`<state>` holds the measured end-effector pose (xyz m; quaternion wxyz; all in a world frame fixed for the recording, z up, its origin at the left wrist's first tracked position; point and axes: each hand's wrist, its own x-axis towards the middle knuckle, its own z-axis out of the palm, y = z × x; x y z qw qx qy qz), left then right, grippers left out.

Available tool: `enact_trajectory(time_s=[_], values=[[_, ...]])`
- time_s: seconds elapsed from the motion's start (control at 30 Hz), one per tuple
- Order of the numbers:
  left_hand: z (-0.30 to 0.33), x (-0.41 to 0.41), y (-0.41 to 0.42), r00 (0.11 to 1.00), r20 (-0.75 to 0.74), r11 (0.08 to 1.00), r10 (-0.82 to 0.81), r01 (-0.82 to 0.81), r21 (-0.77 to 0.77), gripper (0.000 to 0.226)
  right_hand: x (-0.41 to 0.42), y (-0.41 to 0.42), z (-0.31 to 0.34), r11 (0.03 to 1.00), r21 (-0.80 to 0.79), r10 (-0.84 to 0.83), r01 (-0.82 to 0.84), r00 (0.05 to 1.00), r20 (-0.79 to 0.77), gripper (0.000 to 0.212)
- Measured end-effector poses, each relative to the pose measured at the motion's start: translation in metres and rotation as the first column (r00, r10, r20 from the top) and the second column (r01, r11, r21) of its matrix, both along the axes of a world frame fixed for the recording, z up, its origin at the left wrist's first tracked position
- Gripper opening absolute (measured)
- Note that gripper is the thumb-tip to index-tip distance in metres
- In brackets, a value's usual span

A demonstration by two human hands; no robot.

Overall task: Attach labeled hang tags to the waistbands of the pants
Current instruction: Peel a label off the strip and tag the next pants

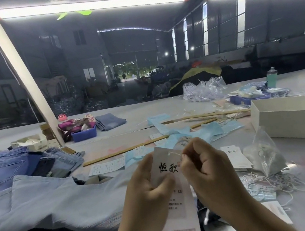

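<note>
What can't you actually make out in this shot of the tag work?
Head view only:
- Small print on the hang tag: blurred; left hand covers one side.
- Tag's bottom: cut off by the frame.
- String at the tag hole: too thin; right hand hides its end.
- Pants waistband: not identifiable.

Long white tube lights [89, 6] run overhead and blow out to pure glare, casting a cool, even wash over the table [166, 109]. Shadows there are faint and soft. The hall behind sits dim and murky, apart from a few small lamps and a bright doorway [131, 69]. Straight lines bow near the edges, and fine print looks soft.
</note>
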<state>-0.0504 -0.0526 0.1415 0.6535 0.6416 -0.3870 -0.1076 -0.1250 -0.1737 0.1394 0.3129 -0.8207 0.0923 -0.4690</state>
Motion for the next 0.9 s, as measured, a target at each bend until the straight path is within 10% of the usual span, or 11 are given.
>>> enact_trajectory(time_s=[0.9], values=[[-0.021, -0.011, 0.001, 0.963, 0.265, 0.987, 0.049, -0.087, 0.132, 0.038, -0.01, 0.003, -0.006, 0.982, -0.083, -0.178, 0.168, 0.976, -0.124, 0.017]])
